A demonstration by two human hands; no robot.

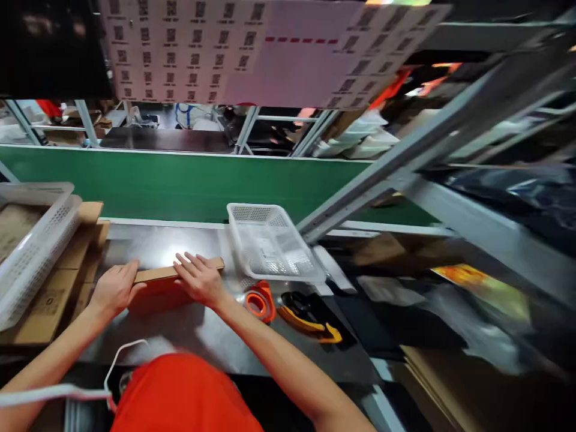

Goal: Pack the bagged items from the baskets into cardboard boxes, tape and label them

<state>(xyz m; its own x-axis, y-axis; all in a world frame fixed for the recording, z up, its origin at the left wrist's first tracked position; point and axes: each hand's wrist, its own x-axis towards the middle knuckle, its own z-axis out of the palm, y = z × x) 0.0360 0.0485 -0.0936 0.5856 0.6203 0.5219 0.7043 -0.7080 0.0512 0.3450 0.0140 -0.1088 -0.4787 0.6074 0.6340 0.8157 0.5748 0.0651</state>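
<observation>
A flat brown cardboard box (159,293) stands on its long edge on the metal worktable, its narrow side facing up. At its left end, my left hand (114,290) grips the corner, with the thumb on the near side. Over its right part lies my right hand (200,279), the fingers reaching across the narrow top side and the palm against the box. To the right of that hand sit an orange tape dispenser (260,301) and a black and yellow hand tool (310,318). Behind these is a white plastic basket (243,240) with clear plastic packaging in it.
On the left, another white basket (42,249) rests on stacked flat cardboard (54,300). A green belt (189,186) runs behind the worktable (225,354). A metal frame (382,186) slants across the right side. Overhead hangs a sheet of printed codes (288,72).
</observation>
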